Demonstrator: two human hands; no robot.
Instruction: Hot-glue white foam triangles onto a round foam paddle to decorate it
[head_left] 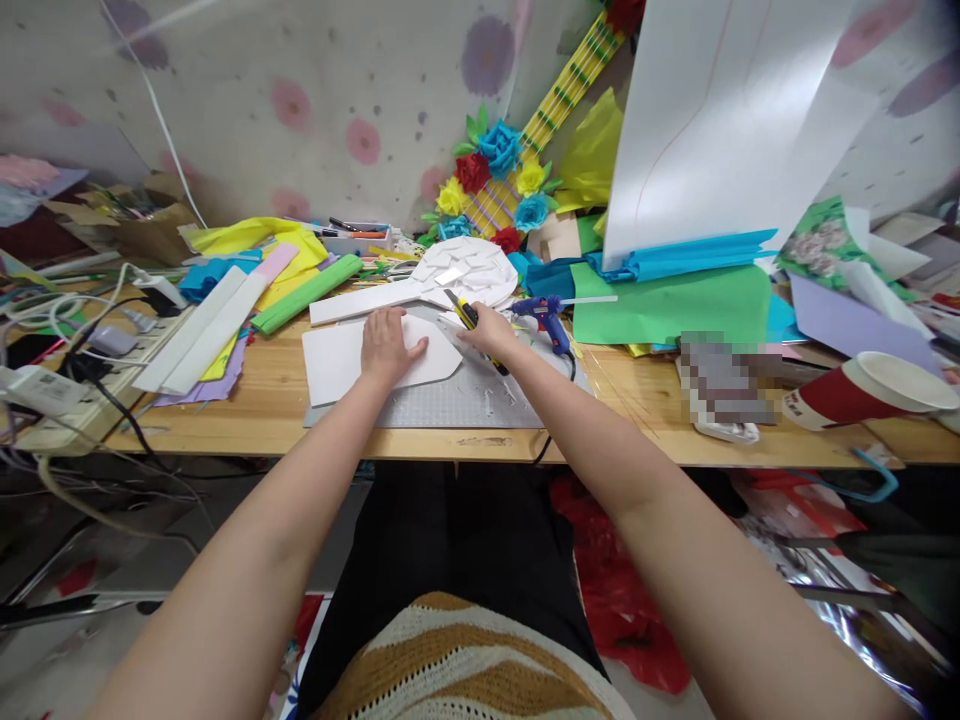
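Observation:
My left hand (388, 347) lies flat with fingers spread on a white foam sheet (337, 362), pressing it onto a grey cutting mat (465, 400). My right hand (491, 331) is closed around a yellow and black utility knife (466, 314), whose tip points up-left at the sheet's right edge. Just behind the hands lies a white foam paddle shape (457, 275) with small white pieces stuck on its round head.
A blue glue gun (546, 315) lies right of my right hand. Green paper (675, 305), a large white board (720, 120), a red paper cup (862, 390), paper flowers (495, 175), foam strips (202, 330) and a power strip with cables (67, 370) crowd the wooden table (247, 410).

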